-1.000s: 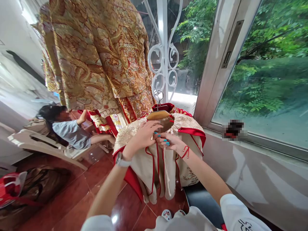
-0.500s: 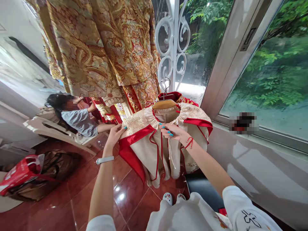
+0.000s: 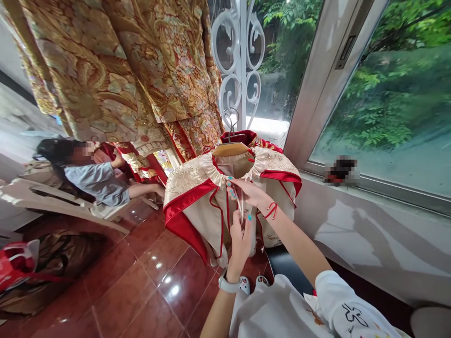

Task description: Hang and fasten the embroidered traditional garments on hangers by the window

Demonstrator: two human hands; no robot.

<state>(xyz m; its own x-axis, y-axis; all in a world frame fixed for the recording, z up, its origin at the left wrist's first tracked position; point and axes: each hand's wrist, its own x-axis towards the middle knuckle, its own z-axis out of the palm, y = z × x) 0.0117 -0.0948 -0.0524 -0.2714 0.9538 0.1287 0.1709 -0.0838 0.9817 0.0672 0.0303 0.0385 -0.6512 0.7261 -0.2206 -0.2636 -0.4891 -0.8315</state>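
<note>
A cream cape [image 3: 188,180] with red satin edging and gold embroidery hangs from a wooden hanger [image 3: 230,149] in front of me. Its neckline is gathered, and a thin cream drawstring [image 3: 241,205] dangles at the front opening. My right hand [image 3: 246,191] is closed at the neckline's front, fingers curled on the gathered edge where the string begins. Just below it, my left hand [image 3: 241,237] has thumb and fingers closed around the hanging drawstring. Parts of the string are hidden by my fingers.
Gold-and-red brocade garments [image 3: 141,70] hang at upper left, beside a white scrolled metal grille [image 3: 243,65]. A person [image 3: 97,180] sits on a white bench at left. Bags [image 3: 52,267] rest on the tiled floor [image 3: 141,286]. A window frame [image 3: 317,94] stands right; a black seat [image 3: 287,267] is below.
My left hand has let go of the cape's left shoulder edge and moved right and down to the drawstring. My right hand stays at the neckline. The view has shifted somewhat.
</note>
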